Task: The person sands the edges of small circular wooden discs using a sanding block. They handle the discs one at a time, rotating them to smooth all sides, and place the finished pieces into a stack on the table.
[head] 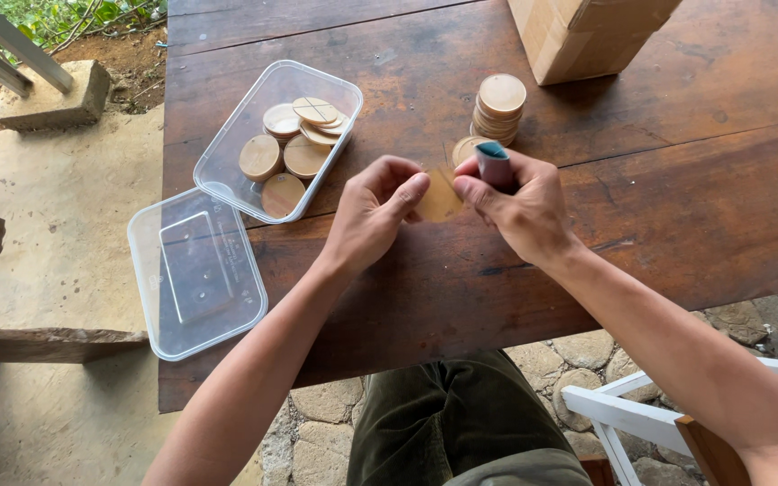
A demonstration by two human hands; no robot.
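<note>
Here both hands met over the table (677, 207): the left hand (373, 211) pinched a wooden disc (440, 198), and the right hand (520, 202) gripped rolled sandpaper (495, 164) against it. A stack of discs (499, 108) stood just behind

We see a round, flat wooden disc (440, 196), tan, pinched at its edges just above the table. A folded strip of sandpaper (494, 164), teal-edged, stands upright just beside its right rim.
</note>
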